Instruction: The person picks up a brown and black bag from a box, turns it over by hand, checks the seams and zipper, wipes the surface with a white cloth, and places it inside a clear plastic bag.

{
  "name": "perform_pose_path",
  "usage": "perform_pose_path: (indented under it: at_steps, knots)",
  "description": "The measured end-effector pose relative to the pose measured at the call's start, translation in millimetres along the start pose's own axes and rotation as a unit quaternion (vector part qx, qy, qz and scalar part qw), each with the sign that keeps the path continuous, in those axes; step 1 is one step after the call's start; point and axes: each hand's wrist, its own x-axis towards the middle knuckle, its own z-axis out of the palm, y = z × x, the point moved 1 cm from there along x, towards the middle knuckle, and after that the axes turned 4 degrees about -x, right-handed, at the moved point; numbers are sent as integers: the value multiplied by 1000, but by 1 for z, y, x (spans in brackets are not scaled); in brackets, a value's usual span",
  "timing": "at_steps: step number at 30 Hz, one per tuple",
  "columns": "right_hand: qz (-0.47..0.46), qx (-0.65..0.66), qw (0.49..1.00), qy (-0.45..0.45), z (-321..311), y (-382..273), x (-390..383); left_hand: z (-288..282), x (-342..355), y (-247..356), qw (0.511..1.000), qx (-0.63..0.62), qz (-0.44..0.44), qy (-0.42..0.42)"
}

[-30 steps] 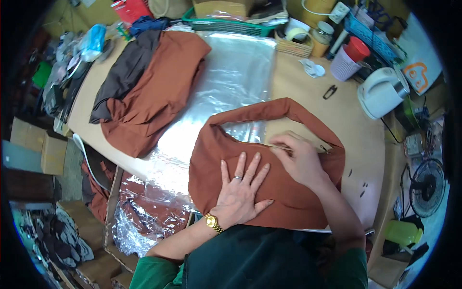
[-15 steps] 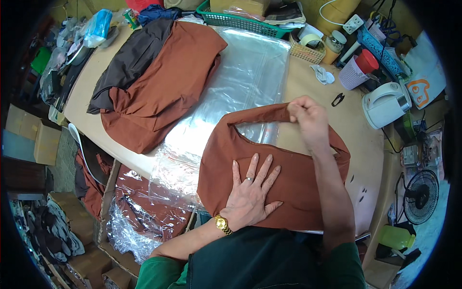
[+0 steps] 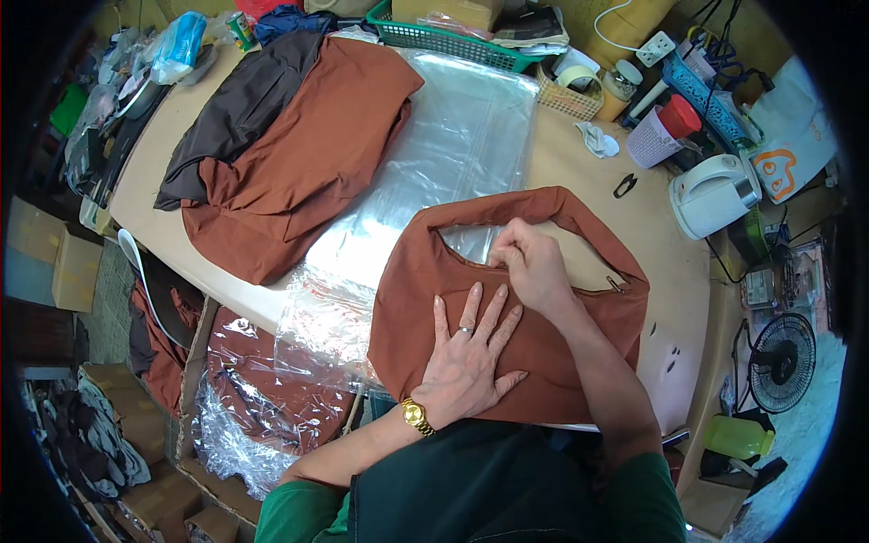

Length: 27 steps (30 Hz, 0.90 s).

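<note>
A rust-brown shoulder bag (image 3: 425, 258) lies flat on the table before me, its wide strap arched into a loop away from me. My left hand (image 3: 471, 362) rests on the bag's body, fingers spread, pressing the cloth. My right hand (image 3: 529, 262) is closed in a pinch at the left part of the bag's upper edge, inside the strap loop; its fingertips are partly hidden. Near the strap's right base a small zipper pull (image 3: 616, 284) shows on that edge. Clear plastic bags (image 3: 462, 127) lie flat beneath and beyond the shoulder bag.
More rust-brown and dark cloth pieces (image 3: 299, 154) are heaped at the table's far left. A carton (image 3: 201, 362) with plastic-wrapped brown goods stands below the left edge. To the right are a white kettle (image 3: 711, 195), a purple basket (image 3: 650, 140), small black snips (image 3: 625, 185) and a fan (image 3: 781, 362).
My right hand has left the strap's top and come down leftward to the bag's upper edge. The strap's right side and zipper pull are now uncovered. My left hand stays in place.
</note>
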Motion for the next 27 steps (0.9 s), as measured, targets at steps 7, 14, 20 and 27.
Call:
perform_pose_path:
  at_steps: [7,14,20,27]
  knots:
    - [101,266,959,-3,-48,-8,14,1,-2,-2,1000,-3,-1,9]
    - [5,-133,990,-43,-5,-19,-13,1,-1,-1,1000,-1,-3,7]
    - [68,13,997,36,10,8,-15,1,0,0,1000,-5,-1,14]
    - [70,288,939,173,-16,3,5,3,0,0,1000,-7,-6,5]
